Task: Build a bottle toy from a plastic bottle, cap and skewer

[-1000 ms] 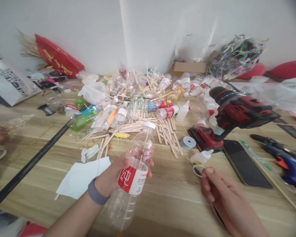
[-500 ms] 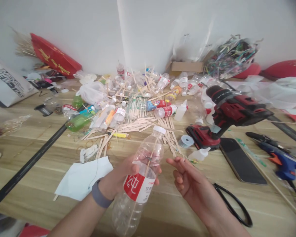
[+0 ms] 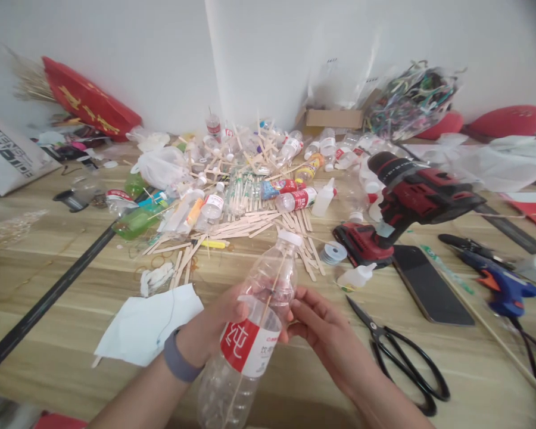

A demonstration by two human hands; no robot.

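Against a pale wall (image 3: 268,53), our wooden tabletop (image 3: 295,381) carries loose bottles, flat sticks (image 3: 239,226), a drill (image 3: 422,199) and a phone (image 3: 433,286). Our left hand (image 3: 221,316) grips a clear bottle (image 3: 245,348), held tilted before us, white cap (image 3: 289,238) pointing away, a thin stick (image 3: 274,286) inside. What changes is our right hand (image 3: 324,328): half a second ago it is apart, and now its bent fingers seem to touch the bottle's side, so both hands work there. Whether they pinch anything, we cannot tell. The shift also brings more of the scissors (image 3: 375,329) into view.
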